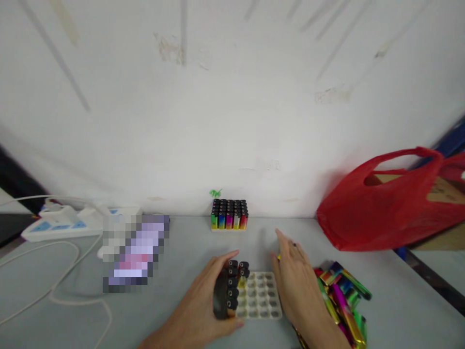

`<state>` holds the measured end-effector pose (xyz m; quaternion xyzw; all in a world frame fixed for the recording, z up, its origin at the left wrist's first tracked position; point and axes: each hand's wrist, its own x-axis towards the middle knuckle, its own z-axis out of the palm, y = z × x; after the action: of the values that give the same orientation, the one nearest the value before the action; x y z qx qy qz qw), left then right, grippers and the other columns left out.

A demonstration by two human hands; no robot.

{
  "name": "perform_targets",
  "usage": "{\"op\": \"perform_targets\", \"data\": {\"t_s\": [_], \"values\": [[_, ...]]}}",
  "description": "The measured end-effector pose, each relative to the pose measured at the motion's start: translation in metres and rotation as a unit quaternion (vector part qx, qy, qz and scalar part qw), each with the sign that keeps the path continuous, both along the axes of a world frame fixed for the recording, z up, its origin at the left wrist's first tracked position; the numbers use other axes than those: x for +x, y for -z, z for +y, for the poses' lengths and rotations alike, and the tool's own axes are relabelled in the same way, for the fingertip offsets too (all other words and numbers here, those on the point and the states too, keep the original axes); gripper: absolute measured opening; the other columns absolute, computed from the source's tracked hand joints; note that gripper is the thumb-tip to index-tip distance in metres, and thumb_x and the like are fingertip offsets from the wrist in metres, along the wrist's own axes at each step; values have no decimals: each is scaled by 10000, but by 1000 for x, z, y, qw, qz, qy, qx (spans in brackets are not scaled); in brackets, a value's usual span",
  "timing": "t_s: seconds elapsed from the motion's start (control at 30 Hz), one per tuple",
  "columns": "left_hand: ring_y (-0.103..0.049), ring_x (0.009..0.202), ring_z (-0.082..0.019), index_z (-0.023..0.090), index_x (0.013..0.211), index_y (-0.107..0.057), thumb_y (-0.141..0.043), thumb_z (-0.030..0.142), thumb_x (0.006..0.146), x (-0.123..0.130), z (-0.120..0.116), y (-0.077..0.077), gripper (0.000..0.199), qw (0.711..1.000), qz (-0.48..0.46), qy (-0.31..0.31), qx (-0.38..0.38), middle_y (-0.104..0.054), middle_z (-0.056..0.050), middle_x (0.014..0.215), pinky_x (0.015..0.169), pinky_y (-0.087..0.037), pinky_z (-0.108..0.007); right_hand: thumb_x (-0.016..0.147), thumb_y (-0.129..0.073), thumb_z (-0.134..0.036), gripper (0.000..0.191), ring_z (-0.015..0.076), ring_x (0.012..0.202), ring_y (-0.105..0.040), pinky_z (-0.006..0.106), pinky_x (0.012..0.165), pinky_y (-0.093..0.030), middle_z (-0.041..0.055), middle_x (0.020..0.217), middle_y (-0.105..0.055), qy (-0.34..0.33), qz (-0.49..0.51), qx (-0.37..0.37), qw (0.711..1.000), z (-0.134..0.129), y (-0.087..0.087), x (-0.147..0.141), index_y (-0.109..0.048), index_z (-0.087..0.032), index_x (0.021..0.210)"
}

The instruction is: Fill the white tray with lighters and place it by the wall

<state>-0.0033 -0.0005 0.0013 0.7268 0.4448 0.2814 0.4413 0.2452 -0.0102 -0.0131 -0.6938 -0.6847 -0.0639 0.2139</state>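
Observation:
A white lighter tray (258, 295) with a grid of round holes lies in front of me. Several black-topped lighters (232, 286) stand upright in its left columns. My left hand (199, 295) wraps the tray's left end, thumb at the near edge and fingers at the far edge; a dark shape beside the palm is unclear. By the tray's right edge is my right hand (296, 281), back turned up and fingers fairly straight. A yellow bit, seemingly the end of a lighter (279, 258), shows between its thumb and index finger; the rest is hidden.
Loose shiny lighters (343, 305) lie piled to the right. A filled lighter tray (229, 214) stands against the wall. At the right back sits a red plastic bag (378, 208) with cardboard inside. A power strip (83, 223), cables and a blurred phone (140, 252) occupy the left.

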Motion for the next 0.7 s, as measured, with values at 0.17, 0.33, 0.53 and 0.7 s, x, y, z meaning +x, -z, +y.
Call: {"op": "perform_targets", "data": {"t_s": [0.17,0.33,0.53,0.7], "values": [[-638,1360,-381,324,1577,-540,-899,89,593,1,-1,4,1073,1000,-5,-12,16,-676,-94,1475,1235,-457,-530,1083,-447,-138,469,309,1279,-712,490,1096,-590,140,1371,-756,-117,151,-63,980,1,-14,-5,-559,-213,1533],[-654,1334,-375,338,1583,-533,-894,94,602,1,-1,7,1074,1000,-8,-8,17,-686,-86,1453,1217,-478,-527,1054,-522,-115,385,326,1291,-665,518,1108,-563,134,1332,-730,-101,180,-33,978,-1,-17,-6,-671,-220,1393],[-624,1363,-374,334,1574,-535,-896,89,603,2,-1,3,1065,1000,-13,0,20,-661,-91,1472,1232,-461,-533,1094,-552,-222,215,329,1234,-693,503,1080,-564,140,1292,-711,-79,181,-28,980,0,-11,-3,-763,-227,1055],[-630,1341,-365,327,1559,-541,-915,70,596,0,-1,-3,1065,1000,-11,12,12,-655,-82,1442,1211,-475,-511,1019,-552,-121,209,308,1125,-733,470,1004,-592,136,1221,-703,-83,195,-25,977,3,-6,1,-736,-221,1025]]}}
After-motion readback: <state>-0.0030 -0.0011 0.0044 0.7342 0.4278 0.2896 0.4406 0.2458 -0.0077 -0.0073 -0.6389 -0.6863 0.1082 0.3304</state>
